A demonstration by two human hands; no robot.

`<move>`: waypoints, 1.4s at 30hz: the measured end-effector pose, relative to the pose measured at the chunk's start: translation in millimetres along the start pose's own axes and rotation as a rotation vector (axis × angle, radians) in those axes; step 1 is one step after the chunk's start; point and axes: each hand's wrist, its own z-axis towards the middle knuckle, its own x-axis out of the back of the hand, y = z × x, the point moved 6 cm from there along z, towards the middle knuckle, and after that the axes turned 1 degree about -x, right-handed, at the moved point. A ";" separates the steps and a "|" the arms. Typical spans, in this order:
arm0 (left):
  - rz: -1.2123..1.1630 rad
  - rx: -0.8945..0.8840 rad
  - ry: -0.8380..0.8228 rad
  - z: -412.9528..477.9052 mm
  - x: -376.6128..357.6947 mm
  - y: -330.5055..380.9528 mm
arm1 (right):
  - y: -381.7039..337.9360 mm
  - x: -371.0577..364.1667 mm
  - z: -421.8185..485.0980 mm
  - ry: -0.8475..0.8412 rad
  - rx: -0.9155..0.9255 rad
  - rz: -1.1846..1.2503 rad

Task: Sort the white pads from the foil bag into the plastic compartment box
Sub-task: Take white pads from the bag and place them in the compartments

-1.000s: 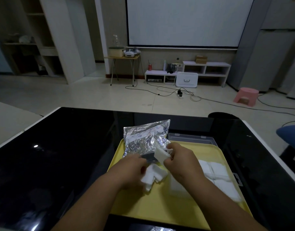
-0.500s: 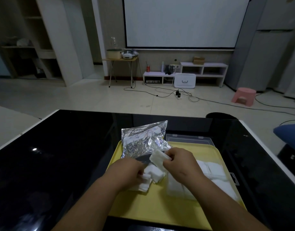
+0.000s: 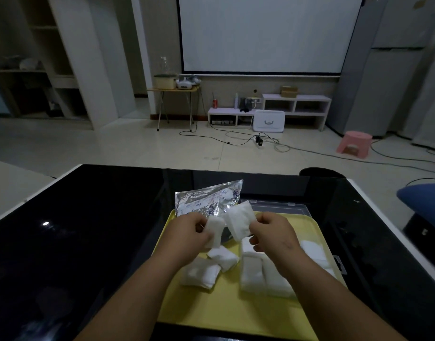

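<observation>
The left hand (image 3: 187, 233) grips a folded white pad (image 3: 215, 231). The right hand (image 3: 273, 233) pinches a larger white pad (image 3: 241, 221) just beside it. Both pads are held above the yellow tray (image 3: 199, 311) on the black surface (image 3: 88, 230). The foil bag (image 3: 206, 200) lies just beyond the hands, loose pads (image 3: 199, 275) rest under the left wrist, and the plastic compartment box (image 3: 278, 207) sits beyond the right hand.

A single view is taken from head height at the near edge of the table (image 3: 88, 217), aimed forward and down; the tray (image 3: 199, 311) is seen close, the screen (image 3: 268, 33) far.
</observation>
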 end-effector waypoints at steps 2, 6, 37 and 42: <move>-0.198 0.097 -0.010 0.8 -2.0 -2.8 | 0.4 -0.4 -0.5 -0.030 -0.025 0.068; -0.501 0.204 -0.038 -2.9 -7.4 2.8 | 0.0 -4.0 -0.4 -0.084 -0.064 0.149; -0.781 0.312 0.120 2.7 9.4 -15.1 | 1.4 -63.3 -14.2 -0.215 0.265 -0.683; -0.797 0.302 0.127 1.3 14.4 -18.1 | 2.6 -93.8 -29.1 -0.333 0.385 -0.866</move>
